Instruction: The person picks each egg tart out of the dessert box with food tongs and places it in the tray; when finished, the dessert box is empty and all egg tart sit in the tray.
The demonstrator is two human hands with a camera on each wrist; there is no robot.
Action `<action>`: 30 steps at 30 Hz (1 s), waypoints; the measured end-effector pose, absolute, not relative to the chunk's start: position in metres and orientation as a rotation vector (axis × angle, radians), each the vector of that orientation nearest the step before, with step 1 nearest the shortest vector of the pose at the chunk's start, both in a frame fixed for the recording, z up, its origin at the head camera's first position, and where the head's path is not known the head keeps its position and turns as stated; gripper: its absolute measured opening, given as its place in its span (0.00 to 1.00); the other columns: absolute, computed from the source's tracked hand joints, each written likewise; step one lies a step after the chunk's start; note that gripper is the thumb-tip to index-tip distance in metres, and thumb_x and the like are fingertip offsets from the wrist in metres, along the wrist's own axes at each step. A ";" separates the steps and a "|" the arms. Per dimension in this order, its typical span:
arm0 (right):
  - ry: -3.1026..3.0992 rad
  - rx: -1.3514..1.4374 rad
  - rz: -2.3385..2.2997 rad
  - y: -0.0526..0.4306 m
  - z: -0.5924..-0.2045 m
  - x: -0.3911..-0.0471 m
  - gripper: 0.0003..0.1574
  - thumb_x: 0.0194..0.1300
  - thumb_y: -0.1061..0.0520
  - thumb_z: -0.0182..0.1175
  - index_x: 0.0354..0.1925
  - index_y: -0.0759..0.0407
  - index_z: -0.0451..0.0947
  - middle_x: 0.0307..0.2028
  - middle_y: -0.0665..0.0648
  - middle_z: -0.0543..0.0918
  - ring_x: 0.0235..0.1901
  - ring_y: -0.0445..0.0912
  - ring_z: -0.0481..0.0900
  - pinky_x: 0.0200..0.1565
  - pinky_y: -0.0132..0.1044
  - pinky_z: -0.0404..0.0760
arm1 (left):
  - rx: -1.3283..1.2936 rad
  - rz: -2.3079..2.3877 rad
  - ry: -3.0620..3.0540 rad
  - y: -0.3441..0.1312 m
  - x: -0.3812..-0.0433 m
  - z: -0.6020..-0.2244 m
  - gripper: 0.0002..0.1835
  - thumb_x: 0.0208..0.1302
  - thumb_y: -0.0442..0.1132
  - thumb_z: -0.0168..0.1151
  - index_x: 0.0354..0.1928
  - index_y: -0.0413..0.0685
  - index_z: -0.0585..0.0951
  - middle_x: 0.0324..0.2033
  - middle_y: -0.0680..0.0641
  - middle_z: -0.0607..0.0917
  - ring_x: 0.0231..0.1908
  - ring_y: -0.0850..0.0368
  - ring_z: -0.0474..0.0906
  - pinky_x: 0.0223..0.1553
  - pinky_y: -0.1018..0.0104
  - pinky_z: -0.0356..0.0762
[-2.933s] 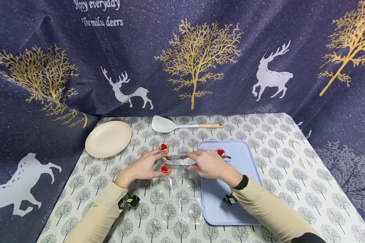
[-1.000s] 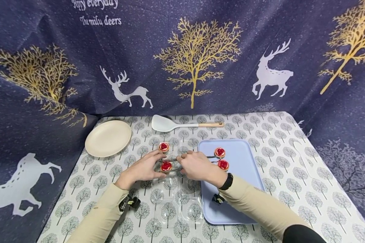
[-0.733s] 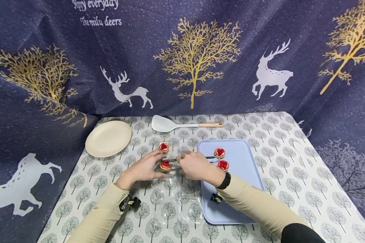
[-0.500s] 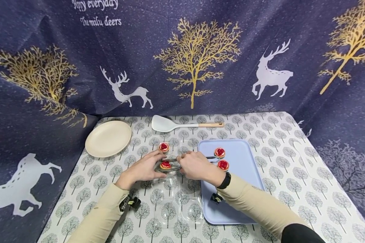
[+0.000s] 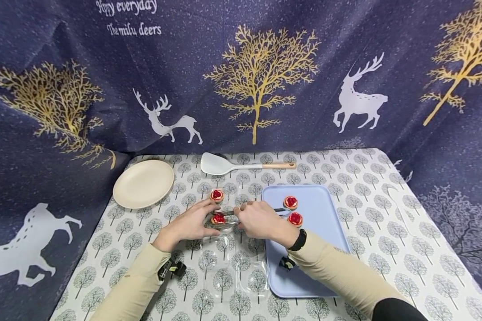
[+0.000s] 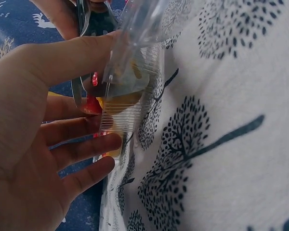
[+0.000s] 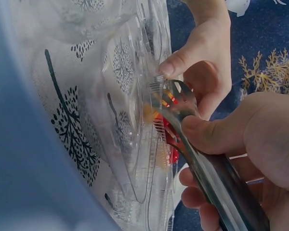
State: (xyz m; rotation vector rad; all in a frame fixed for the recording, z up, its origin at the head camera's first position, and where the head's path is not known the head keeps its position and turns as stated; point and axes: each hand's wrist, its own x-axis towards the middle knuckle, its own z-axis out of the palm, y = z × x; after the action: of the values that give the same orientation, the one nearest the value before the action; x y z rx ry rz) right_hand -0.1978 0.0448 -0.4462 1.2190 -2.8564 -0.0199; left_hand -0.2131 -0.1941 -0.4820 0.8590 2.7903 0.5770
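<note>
My right hand (image 5: 261,218) grips metal food tongs (image 7: 216,185), whose slotted tips point left. Those tips stand around a red-topped tart (image 5: 218,219) in a compartment of the clear plastic tray (image 5: 236,267); in the right wrist view they partly hide its red topping. At the tray's left edge is my left hand (image 5: 190,220), fingers spread. Its thumb presses the ridged wall, and the other fingertips touch the tray's side, as the left wrist view shows. A second tart (image 5: 216,195) sits in the compartment behind.
To the right lies a light blue tray (image 5: 305,267) bearing two more tarts (image 5: 290,202), close to the tongs' rear end. A cream plate (image 5: 143,184) is at the back left. Behind the clear tray lies a white spatula (image 5: 218,165) with a wooden handle end.
Since the oldest frame my right hand has moved left with the tongs, and the front tart on the blue tray has come into view. My left hand has stayed in place.
</note>
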 end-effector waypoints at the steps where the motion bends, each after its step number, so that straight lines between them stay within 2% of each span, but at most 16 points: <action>1: -2.857 1.222 -0.015 0.045 -0.446 -0.198 0.23 0.59 0.44 0.68 0.48 0.55 0.81 0.34 0.51 0.85 0.24 0.42 0.77 0.21 0.28 0.78 | 0.858 0.580 2.790 -0.194 -0.213 -0.482 0.45 0.47 0.56 0.75 0.66 0.43 0.71 0.66 0.43 0.71 0.64 0.45 0.69 0.67 0.47 0.67; 10: -2.818 1.258 0.026 0.050 -0.446 -0.197 0.20 0.59 0.45 0.68 0.44 0.56 0.81 0.31 0.51 0.84 0.20 0.39 0.74 0.19 0.24 0.73 | 0.847 0.594 2.783 -0.194 -0.212 -0.482 0.45 0.46 0.56 0.76 0.66 0.43 0.71 0.66 0.43 0.71 0.65 0.45 0.68 0.67 0.47 0.67; 21: -2.814 1.246 0.072 0.057 -0.441 -0.194 0.23 0.60 0.44 0.67 0.47 0.56 0.80 0.37 0.53 0.86 0.23 0.42 0.79 0.22 0.30 0.80 | 0.830 0.576 2.787 -0.194 -0.211 -0.482 0.46 0.47 0.56 0.75 0.67 0.43 0.70 0.68 0.43 0.68 0.67 0.44 0.66 0.69 0.47 0.64; 30: -2.836 1.206 0.122 0.066 -0.435 -0.193 0.26 0.61 0.44 0.66 0.51 0.57 0.79 0.40 0.53 0.86 0.23 0.43 0.79 0.20 0.30 0.77 | 0.859 0.606 2.770 -0.195 -0.212 -0.482 0.45 0.48 0.55 0.75 0.66 0.42 0.70 0.66 0.42 0.70 0.64 0.45 0.69 0.68 0.48 0.66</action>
State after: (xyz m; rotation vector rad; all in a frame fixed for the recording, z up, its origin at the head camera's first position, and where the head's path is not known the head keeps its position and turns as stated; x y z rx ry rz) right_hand -0.1934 0.0659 -0.4354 1.2056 -2.8361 0.1219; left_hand -0.2120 -0.1951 -0.4817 0.8591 2.7702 0.6062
